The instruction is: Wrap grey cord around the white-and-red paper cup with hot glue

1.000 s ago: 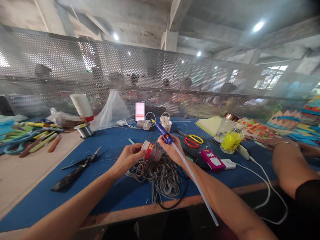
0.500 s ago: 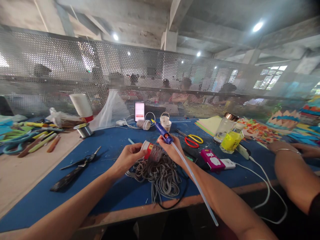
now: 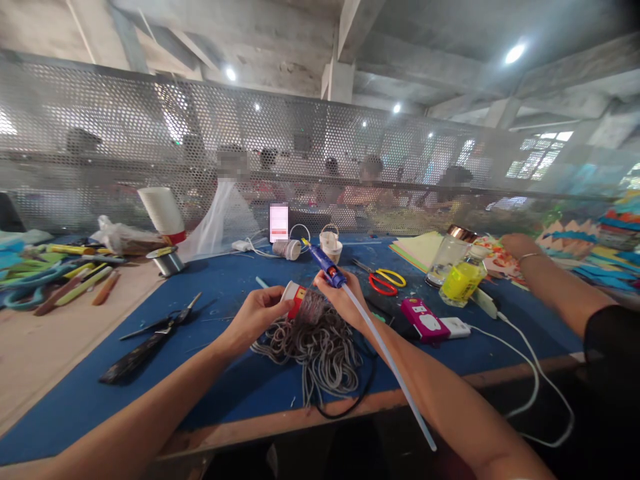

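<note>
My left hand (image 3: 263, 308) is closed round the rim end of a paper cup (image 3: 297, 301), red and white, tipped on its side. Grey cord is wound round the cup's other end, beside my right hand. In my right hand (image 3: 340, 297) is a blue glue gun (image 3: 325, 264), its yellow nozzle pointing up and away to the left. A long clear glue stick (image 3: 390, 363) sticks out of its back over my right forearm. Under both hands lies a loose heap of grey cord (image 3: 325, 360) on the blue mat. My right fingers are partly hidden behind the gun.
Black-handled scissors (image 3: 155, 337) lie left, red-and-yellow scissors (image 3: 383, 280) right. Behind stand a lit phone (image 3: 279, 223), a cord-wrapped cup (image 3: 287, 249) and a small basket (image 3: 331, 245). Bottles (image 3: 461, 280), a purple power socket (image 3: 424, 320) and a co-worker's arm (image 3: 555, 280) are at right.
The co-worker's arm at right has reached forward and left, its hand now at the pile of coloured scraps. My hands, the cup and the glue gun have hardly moved.
</note>
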`<state>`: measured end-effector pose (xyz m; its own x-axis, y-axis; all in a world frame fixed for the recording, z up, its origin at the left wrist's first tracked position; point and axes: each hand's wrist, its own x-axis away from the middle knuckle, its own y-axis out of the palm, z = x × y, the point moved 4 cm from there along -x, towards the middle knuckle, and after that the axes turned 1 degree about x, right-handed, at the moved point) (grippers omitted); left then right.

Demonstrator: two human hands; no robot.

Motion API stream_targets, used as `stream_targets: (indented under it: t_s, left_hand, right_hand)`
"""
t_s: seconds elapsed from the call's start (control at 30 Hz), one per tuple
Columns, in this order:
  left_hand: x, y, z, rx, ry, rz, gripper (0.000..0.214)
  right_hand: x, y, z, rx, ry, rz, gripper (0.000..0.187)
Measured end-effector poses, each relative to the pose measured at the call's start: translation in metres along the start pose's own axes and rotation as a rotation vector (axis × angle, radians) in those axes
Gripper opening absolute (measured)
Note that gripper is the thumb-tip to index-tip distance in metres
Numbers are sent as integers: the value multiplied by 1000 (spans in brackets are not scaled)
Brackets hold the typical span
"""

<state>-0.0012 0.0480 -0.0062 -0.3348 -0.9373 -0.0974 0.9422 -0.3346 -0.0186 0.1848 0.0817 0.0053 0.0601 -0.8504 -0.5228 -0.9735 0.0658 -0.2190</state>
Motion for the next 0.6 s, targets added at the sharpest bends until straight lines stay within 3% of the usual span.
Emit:
stream_targets:
  t_s: [0.6]
  left_hand:
    - [1, 2, 3, -7, 1, 27, 37]
  right_hand:
    - [0, -1, -2, 6, 3, -10, 15]
